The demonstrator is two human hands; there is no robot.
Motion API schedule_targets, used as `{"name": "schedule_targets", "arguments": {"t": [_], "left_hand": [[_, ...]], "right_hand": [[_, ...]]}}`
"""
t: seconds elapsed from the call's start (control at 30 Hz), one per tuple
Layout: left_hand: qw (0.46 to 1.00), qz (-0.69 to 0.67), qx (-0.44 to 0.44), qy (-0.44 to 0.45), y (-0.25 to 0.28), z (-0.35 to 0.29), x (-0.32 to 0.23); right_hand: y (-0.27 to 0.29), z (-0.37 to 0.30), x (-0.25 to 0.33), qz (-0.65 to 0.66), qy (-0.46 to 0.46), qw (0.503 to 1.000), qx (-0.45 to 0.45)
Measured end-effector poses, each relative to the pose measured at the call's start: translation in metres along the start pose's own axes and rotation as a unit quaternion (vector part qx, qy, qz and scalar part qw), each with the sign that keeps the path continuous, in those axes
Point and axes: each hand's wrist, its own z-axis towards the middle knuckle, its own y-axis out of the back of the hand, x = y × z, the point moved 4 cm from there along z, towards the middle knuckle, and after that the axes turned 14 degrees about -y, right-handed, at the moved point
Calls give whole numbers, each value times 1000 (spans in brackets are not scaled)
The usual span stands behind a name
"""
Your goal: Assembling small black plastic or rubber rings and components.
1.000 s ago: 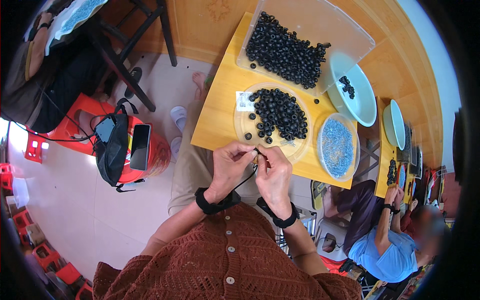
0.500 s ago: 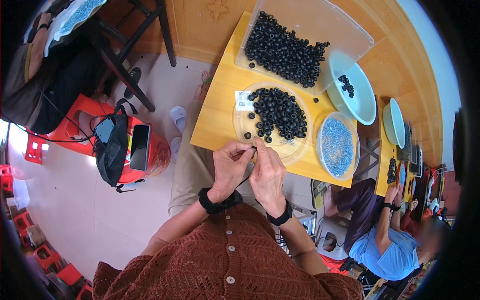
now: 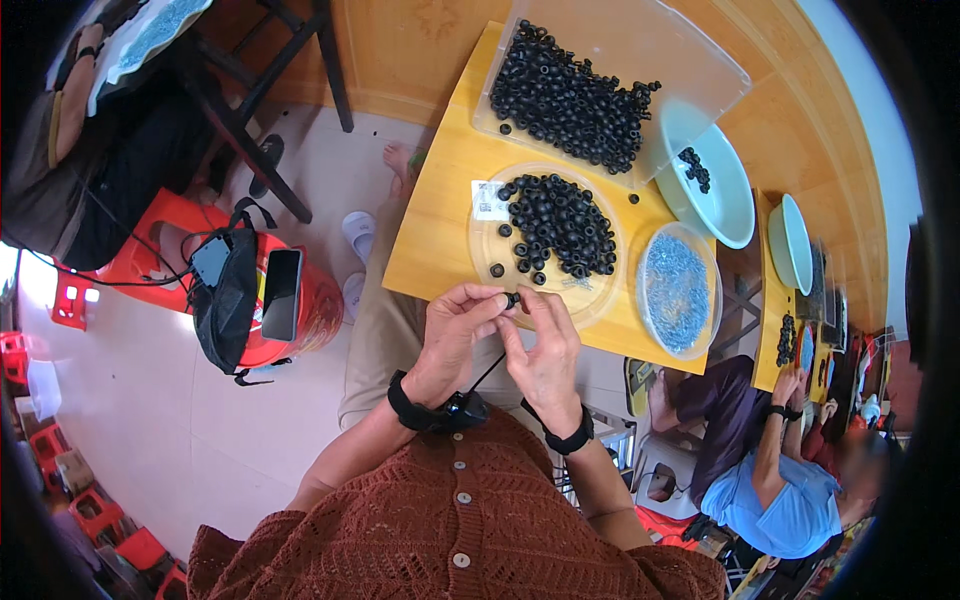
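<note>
Over the near edge of the table, both my hands meet at a small black round part [image 3: 512, 299]. My left hand [image 3: 458, 335] pinches it between thumb and fingertips. The fingertips of my right hand [image 3: 546, 348] close on it from the other side; any tiny piece between them is too small to make out. Just beyond my fingers lies a round shallow tray [image 3: 486, 240] with a heap of black hollow parts [image 3: 562, 225]. One loose black part [image 3: 497, 270] sits apart near its front.
A clear bin [image 3: 690, 60] of black parts stands behind. To the right are a pale green basin [image 3: 728, 215] and a round dish [image 3: 713, 325] of small blue clear pieces. A red stool [image 3: 315, 310] carries a phone [image 3: 282, 293] and black bag. A person in blue [image 3: 775, 500] sits right.
My right hand has turned and its thumb has drawn down from the fingertips, so the black part shows more plainly between my hands. My left hand stays in nearly the same place.
</note>
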Motion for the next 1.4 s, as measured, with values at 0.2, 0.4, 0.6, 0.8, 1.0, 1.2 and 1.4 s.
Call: {"name": "schedule_targets", "arguments": {"t": [0.2,0.4,0.6,0.8,1.0,1.2,1.4], "left_hand": [[1000,17,-1,8,3,-2,12],[999,4,0,33,3,-2,7],[982,-66,117,134,7,3,-2],[951,-88,211,209,7,3,-7],[941,-81,235,231,8,1,-7],[961,1,210,182,1,4,-4],[972,52,166,160,-1,5,3]], "right_hand": [[-3,-2,2,-69,25,997,-26],[-2,3,-5,86,-92,984,124],[7,12,-26,348,-191,871,289],[2,8,-23,345,-153,847,375],[1,6,-19,329,-90,860,380],[12,8,-17,275,-50,918,280],[13,0,-13,195,-19,961,197]]}}
